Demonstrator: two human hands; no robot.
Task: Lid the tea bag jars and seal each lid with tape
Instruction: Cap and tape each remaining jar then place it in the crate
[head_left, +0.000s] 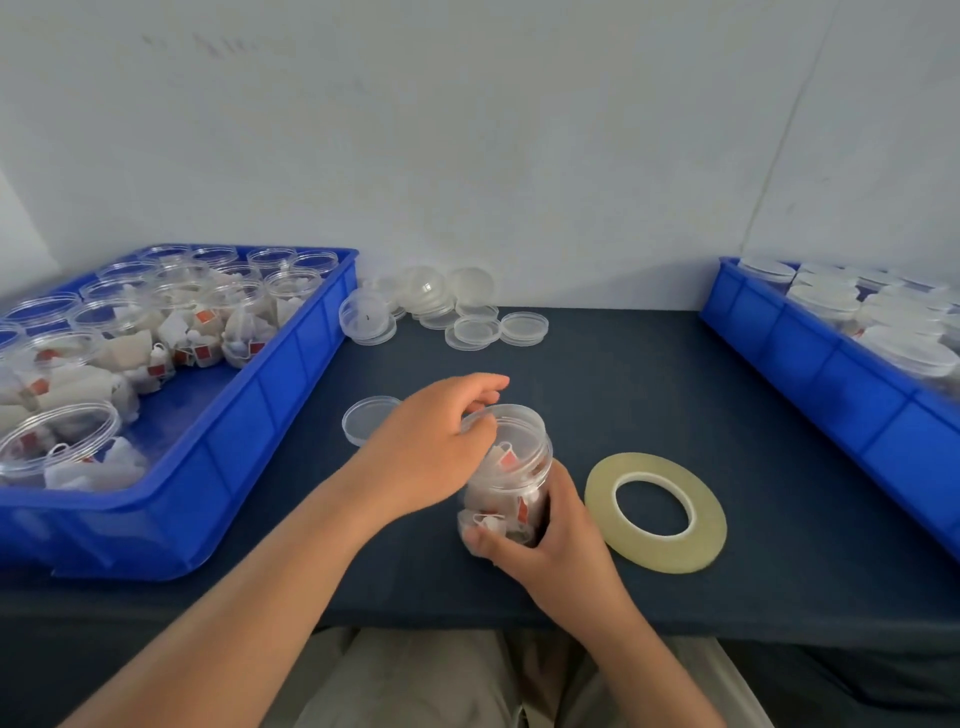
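A clear plastic jar (511, 467) holding tea bags stands tilted on the dark table near its front edge. My right hand (550, 530) grips the jar's lower part from the right. My left hand (431, 447) lies over the jar's rim from the left, fingers curled onto its mouth; whether a lid is under them I cannot tell. A loose clear lid (366, 418) lies flat just left of the jar. A flat roll of pale tape (655, 512) lies on the table to the right of the jar.
A blue tray (270, 415) at the left holds several open jars and loose tea bags. Several clear lids (457, 312) are piled at the back by the wall. Another blue tray (810, 353) at the right holds several lidded jars.
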